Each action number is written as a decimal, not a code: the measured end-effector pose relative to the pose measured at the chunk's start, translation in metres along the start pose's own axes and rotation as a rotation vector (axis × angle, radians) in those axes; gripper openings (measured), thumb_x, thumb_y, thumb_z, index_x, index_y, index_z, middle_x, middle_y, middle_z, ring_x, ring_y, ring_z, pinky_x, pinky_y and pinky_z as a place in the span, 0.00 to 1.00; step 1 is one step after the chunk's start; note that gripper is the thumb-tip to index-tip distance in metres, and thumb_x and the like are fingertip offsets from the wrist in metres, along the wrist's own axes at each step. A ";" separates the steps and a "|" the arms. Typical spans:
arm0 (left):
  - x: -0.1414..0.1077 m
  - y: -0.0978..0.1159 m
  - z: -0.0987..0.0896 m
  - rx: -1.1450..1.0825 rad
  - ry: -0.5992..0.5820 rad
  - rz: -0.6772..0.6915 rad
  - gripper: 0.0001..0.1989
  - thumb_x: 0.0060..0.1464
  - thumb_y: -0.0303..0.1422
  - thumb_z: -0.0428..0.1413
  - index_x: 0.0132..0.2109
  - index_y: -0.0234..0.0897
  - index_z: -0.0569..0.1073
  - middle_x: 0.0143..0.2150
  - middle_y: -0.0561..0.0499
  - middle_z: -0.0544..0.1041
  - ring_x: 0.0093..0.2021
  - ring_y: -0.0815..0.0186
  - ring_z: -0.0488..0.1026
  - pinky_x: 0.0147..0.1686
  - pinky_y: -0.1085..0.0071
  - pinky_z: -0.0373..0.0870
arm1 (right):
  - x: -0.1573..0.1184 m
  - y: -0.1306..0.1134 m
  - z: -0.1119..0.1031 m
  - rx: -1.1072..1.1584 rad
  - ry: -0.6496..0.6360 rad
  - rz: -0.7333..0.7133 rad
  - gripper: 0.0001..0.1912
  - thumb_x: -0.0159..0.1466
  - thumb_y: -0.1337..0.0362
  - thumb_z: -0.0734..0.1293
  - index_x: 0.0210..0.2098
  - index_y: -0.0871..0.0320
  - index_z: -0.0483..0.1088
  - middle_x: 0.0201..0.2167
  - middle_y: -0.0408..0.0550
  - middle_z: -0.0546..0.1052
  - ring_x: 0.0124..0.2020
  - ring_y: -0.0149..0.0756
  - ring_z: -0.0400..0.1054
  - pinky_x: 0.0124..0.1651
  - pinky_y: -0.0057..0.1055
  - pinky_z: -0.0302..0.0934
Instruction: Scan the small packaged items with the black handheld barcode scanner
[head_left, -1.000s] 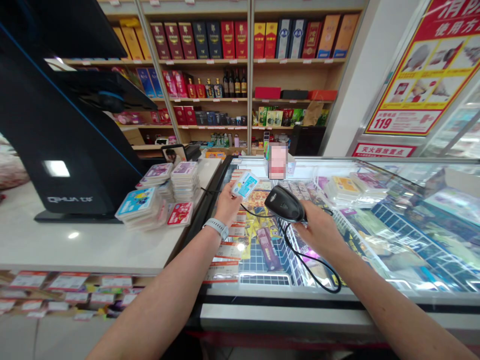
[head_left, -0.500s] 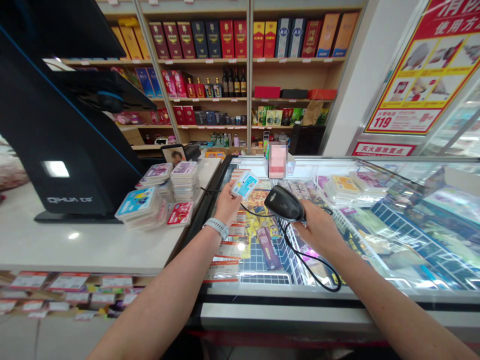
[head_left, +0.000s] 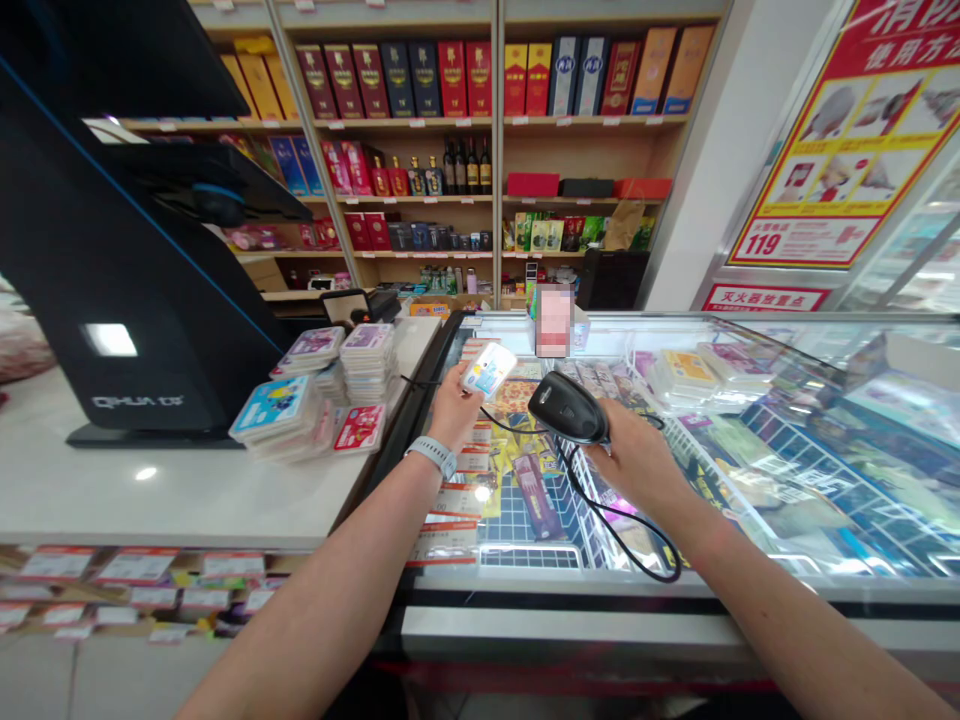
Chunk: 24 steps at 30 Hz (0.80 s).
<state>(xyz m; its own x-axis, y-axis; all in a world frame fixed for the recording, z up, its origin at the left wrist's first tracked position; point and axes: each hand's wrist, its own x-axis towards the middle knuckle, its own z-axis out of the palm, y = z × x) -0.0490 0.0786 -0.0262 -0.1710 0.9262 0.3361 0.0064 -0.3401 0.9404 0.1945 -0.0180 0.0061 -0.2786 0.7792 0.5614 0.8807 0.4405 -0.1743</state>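
My left hand (head_left: pixel 454 408) pinches a small blue-and-white packet (head_left: pixel 489 370) between thumb and fingers, just beside the black corded barcode scanner (head_left: pixel 568 408) that my right hand (head_left: pixel 634 458) grips with closed fingers, both above a chest freezer (head_left: pixel 600 590), with stacked packets (head_left: pixel 279 415) on the white counter (head_left: pixel 150 490) to my left.

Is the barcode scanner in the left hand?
No, the black corded barcode scanner is in the right hand, while the left hand holds a small blue-and-white packet.
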 end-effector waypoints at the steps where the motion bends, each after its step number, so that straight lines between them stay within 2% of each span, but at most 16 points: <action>1: 0.000 0.000 0.000 -0.001 -0.001 -0.001 0.23 0.41 0.19 0.54 0.48 0.35 0.70 0.44 0.48 0.77 0.45 0.65 0.74 0.50 0.66 0.69 | 0.000 0.000 0.000 -0.002 -0.007 0.006 0.09 0.60 0.66 0.60 0.41 0.58 0.63 0.35 0.51 0.74 0.35 0.43 0.69 0.36 0.34 0.57; 13: -0.001 0.001 0.000 -0.028 0.004 -0.008 0.22 0.40 0.20 0.54 0.47 0.34 0.70 0.43 0.48 0.77 0.45 0.65 0.74 0.50 0.66 0.69 | 0.001 -0.001 -0.001 0.016 0.009 -0.030 0.10 0.59 0.67 0.60 0.42 0.59 0.65 0.37 0.52 0.75 0.37 0.44 0.69 0.38 0.34 0.58; 21: 0.001 0.001 0.002 -0.025 0.016 -0.050 0.24 0.40 0.20 0.55 0.48 0.35 0.69 0.41 0.49 0.77 0.43 0.64 0.75 0.49 0.64 0.71 | 0.001 -0.003 -0.002 -0.001 0.023 -0.027 0.08 0.59 0.68 0.60 0.39 0.58 0.64 0.33 0.50 0.74 0.34 0.41 0.68 0.36 0.33 0.57; 24: 0.002 0.000 0.001 -0.020 0.027 -0.056 0.23 0.40 0.20 0.56 0.47 0.34 0.70 0.41 0.48 0.78 0.43 0.64 0.75 0.49 0.64 0.71 | 0.001 -0.003 -0.001 -0.002 0.022 -0.031 0.10 0.59 0.69 0.60 0.41 0.58 0.65 0.34 0.51 0.74 0.35 0.42 0.68 0.38 0.34 0.58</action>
<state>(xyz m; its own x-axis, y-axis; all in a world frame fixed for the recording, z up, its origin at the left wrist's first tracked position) -0.0483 0.0807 -0.0257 -0.1972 0.9390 0.2816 -0.0236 -0.2918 0.9562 0.1922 -0.0189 0.0082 -0.2969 0.7553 0.5843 0.8728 0.4629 -0.1549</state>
